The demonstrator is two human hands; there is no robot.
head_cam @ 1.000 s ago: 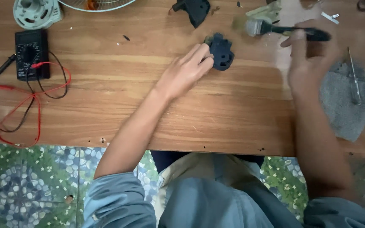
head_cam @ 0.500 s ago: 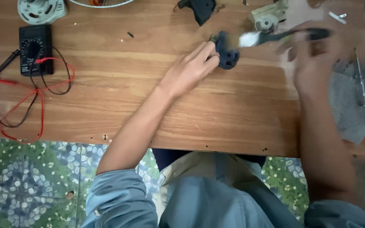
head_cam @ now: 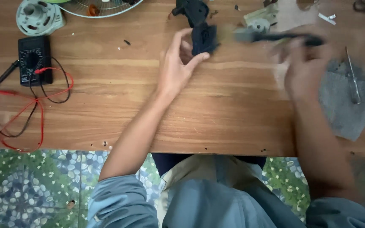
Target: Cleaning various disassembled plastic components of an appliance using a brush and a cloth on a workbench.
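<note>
The tabletop is warm brown wood with darker grain streaks. A small moulded plastic part is black, as is the boxy multimeter, whose leads run red and black. A felt cloth is speckled grey. The floor shows a green, blue-grey pebble pattern with white flowers.

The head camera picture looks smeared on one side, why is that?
In the head view, the right hand and the dark brush it holds are streaked by motion blur; the left hand, the black part and the multimeter look sharp under soft, even light.
</note>
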